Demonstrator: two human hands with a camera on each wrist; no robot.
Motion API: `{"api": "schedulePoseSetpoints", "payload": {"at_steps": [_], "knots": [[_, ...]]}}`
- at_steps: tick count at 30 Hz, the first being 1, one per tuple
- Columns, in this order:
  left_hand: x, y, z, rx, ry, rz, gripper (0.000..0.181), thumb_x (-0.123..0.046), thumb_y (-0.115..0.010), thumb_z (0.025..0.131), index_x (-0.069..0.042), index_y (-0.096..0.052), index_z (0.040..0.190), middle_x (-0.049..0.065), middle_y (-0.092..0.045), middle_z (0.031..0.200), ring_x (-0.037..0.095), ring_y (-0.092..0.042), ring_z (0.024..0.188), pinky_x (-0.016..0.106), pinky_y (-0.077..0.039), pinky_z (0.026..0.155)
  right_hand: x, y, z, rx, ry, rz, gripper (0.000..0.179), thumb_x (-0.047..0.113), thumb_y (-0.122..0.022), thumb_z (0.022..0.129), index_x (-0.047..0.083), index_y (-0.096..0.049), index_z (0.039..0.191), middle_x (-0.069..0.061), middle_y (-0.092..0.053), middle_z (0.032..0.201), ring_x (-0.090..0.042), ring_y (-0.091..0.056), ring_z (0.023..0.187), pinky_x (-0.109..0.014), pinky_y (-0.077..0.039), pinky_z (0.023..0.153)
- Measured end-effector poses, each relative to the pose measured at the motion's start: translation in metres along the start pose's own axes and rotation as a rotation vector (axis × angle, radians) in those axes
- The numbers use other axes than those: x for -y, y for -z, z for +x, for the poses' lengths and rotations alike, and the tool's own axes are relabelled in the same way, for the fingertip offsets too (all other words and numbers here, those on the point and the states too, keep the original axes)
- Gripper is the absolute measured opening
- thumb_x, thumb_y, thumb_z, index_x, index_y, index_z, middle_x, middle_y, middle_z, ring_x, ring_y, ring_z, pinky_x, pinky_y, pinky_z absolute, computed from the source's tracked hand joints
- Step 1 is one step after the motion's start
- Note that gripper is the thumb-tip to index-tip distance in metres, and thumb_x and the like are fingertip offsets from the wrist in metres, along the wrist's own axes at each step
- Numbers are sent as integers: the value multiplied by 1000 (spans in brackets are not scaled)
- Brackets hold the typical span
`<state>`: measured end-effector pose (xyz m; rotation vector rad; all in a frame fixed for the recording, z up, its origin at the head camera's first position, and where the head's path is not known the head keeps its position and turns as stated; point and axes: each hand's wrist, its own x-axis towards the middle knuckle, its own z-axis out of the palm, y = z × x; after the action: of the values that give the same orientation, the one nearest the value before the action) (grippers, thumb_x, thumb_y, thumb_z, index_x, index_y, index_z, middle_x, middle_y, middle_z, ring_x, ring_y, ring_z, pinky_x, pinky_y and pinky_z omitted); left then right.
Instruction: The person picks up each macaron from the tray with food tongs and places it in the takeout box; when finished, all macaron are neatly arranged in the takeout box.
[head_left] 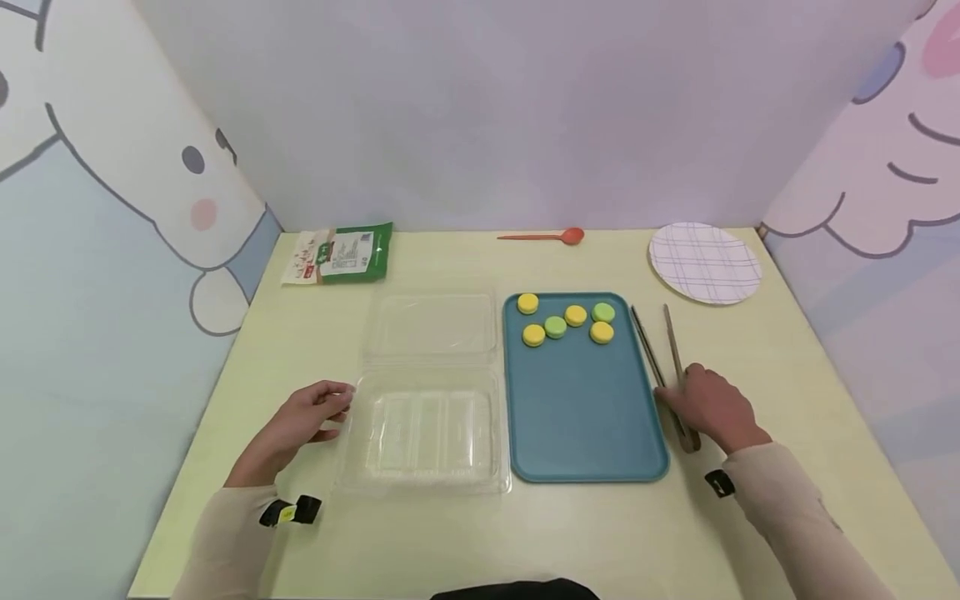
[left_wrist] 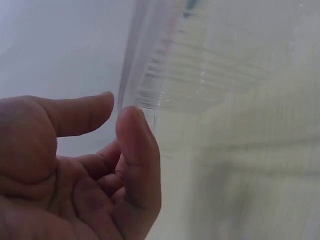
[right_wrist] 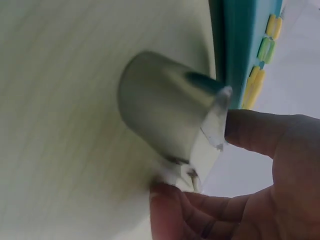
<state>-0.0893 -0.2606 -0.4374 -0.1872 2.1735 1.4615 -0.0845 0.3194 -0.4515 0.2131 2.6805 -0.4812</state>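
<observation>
A clear hinged plastic container [head_left: 427,433] lies with its lid [head_left: 435,327] laid back. My left hand [head_left: 303,421] is at its left edge; in the left wrist view the thumb and curled index finger stand around the thin clear rim [left_wrist: 131,75]. With my right hand [head_left: 712,408] I hold metal tongs [head_left: 651,346] beside the blue tray, thumb on one arm and fingers on the other. Their two arms spread apart, tips pointing away from me, and the bent end [right_wrist: 160,102] shows large in the right wrist view. Several yellow and green macarons [head_left: 555,327] sit on the tray's far part.
The blue tray [head_left: 588,408] stands between the container and the tongs. Toward the back are a green and white packet [head_left: 341,254], a red spoon [head_left: 558,237] and a checked white plate [head_left: 705,262]. Walls [head_left: 480,117] border the table at the back and sides.
</observation>
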Motion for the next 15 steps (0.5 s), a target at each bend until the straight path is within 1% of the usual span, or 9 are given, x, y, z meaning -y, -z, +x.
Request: {"api": "schedulePoseSetpoints", "payload": {"at_steps": [3, 6, 11, 12, 15], "knots": [[2, -2, -1, -1, -8, -14, 45, -26, -58, 104, 6, -49, 135, 13, -58, 109, 16, -56, 93, 29, -54, 75, 1, -1, 4, 15, -14, 0, 51, 45, -56, 94, -5, -48, 96, -14, -55, 77, -28, -56, 65, -42, -43, 54], [1, -5, 3, -4, -28, -28, 44, -24, -60, 103, 6, -50, 133, 15, -58, 108, 16, -56, 91, 28, -54, 74, 1, 3, 4, 11, -24, -3, 47, 41, -54, 93, -6, -48, 98, -15, -54, 76, -29, -54, 65, -41, -42, 53], [3, -5, 4, -25, -16, -34, 39, -19, -58, 104, 8, -51, 131, 15, -60, 107, 14, -56, 87, 26, -54, 72, 0, 1, 5, 11, -21, 29, 44, 38, -56, 92, -5, -49, 98, -14, -55, 77, -28, -55, 65, -40, -42, 53], [3, -5, 4, -30, -11, -35, 38, -19, -58, 104, 8, -51, 130, 15, -60, 107, 14, -56, 87, 26, -54, 71, 0, 1, 5, 4, -16, 39, 43, 37, -56, 92, -5, -49, 98, -14, -55, 77, -28, -55, 64, -40, -43, 52], [3, -4, 6, -30, -14, -34, 39, -20, -58, 104, 8, -50, 131, 15, -59, 106, 14, -56, 86, 26, -54, 70, -5, -1, 3, -48, 13, 76, 45, 34, -54, 96, -10, -48, 105, -17, -58, 80, -27, -56, 63, -41, -43, 51]]}}
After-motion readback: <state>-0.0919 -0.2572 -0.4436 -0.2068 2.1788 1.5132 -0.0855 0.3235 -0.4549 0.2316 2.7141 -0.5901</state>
